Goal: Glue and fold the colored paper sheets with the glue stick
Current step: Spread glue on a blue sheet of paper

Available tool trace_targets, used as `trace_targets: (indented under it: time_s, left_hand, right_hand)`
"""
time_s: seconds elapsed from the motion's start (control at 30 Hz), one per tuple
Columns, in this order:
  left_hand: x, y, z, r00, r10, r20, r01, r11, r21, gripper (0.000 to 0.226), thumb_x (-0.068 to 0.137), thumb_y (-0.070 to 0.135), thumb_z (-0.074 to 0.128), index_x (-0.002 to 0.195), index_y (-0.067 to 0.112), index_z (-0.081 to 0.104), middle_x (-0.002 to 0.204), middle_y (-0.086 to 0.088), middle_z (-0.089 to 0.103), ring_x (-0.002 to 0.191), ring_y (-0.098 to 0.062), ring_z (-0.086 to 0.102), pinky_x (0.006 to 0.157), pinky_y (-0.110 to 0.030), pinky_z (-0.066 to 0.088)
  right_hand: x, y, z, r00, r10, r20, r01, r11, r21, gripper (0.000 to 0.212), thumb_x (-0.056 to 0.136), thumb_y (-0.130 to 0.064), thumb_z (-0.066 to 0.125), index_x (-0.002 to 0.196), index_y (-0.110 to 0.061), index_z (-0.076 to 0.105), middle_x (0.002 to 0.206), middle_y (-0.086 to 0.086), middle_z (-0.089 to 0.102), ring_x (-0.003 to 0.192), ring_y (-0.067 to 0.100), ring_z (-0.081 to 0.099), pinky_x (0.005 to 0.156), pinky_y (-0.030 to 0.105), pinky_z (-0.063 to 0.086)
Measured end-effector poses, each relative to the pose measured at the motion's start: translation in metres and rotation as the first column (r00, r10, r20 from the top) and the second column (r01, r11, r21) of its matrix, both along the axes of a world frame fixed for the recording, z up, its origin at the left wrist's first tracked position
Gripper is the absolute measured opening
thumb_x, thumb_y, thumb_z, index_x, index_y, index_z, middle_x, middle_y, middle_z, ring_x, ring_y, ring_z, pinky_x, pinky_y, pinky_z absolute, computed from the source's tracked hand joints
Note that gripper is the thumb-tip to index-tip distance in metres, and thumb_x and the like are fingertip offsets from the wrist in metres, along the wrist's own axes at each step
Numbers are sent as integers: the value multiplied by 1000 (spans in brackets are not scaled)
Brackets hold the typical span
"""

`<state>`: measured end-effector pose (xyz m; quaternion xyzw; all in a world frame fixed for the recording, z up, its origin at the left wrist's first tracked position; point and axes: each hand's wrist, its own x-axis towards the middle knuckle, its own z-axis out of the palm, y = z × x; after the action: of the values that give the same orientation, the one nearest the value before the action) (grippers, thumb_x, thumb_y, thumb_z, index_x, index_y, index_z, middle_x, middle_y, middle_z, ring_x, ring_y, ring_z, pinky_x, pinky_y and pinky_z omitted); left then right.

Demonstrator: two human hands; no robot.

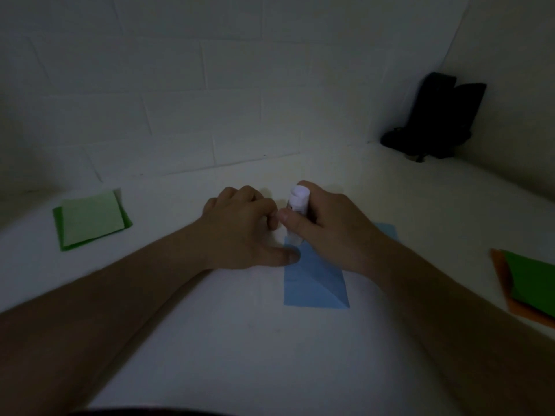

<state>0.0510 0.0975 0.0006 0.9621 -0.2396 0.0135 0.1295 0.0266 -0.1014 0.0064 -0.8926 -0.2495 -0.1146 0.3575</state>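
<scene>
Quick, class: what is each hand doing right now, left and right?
Left hand: holds nothing, fingers loosely curled, thumb pressing the blue paper sheet.
Right hand: grips the glue stick, tip down on the blue sheet.

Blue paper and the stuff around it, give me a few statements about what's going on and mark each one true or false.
1. The right hand holds the glue stick upright over the blue paper. True.
2. The left hand is lifted clear of the table. False: its thumb presses on the blue paper's left edge.
3. Green sheets lie at the far left of the table. True.
4. The blue paper lies on top of the orange sheet. False: the orange sheet is at the right edge, under a dark green sheet.
5. A dark object stands in the far right corner. True.
</scene>
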Motion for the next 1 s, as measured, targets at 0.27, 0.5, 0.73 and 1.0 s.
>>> trace_targets:
  time_s: [0.27, 0.5, 0.73, 1.0]
  left_hand:
    - [-1, 0, -1, 996, 90, 12, -89, 994, -64, 92, 35, 98, 48, 101, 35, 35, 102, 14, 43, 101, -19, 43, 90, -41, 41]
    - [-1, -2, -1, 994, 107, -25, -107, 994, -22, 90, 38, 98, 46, 106, 42, 29, 113, 13, 39, 107, -18, 35, 91, -39, 31]
    - [-4, -2, 0, 994, 102, -39, -102, 995, 1, 87, 37, 96, 46, 104, 44, 28, 114, 14, 38, 109, -17, 34, 92, -38, 31]
    - [-3, -1, -1, 997, 73, -29, -72, 997, 28, 82, 39, 99, 42, 103, 50, 31, 119, 15, 34, 113, -15, 29, 96, -38, 28]
  right_hand:
    - [6, 9, -5, 999, -17, -48, 22, 993, 119, 24, 100, -51, 55, 99, -27, 52, 83, -15, 63, 76, -1, 61, 66, 15, 42]
    - [2, -6, 4, 997, -80, -10, 80, 994, 77, 31, 91, -58, 50, 80, -29, 52, 73, -22, 61, 71, 0, 62, 67, 14, 40]
    - [0, -4, -1, 1000, -3, -25, 4, 999, 38, 16, 99, -42, 60, 87, -33, 54, 77, -8, 63, 71, 3, 60, 66, 16, 44]
    - [-3, -1, 5, 999, -28, -30, 30, 997, 70, 23, 98, -43, 61, 80, -42, 46, 69, -26, 61, 67, -8, 58, 63, 9, 37]
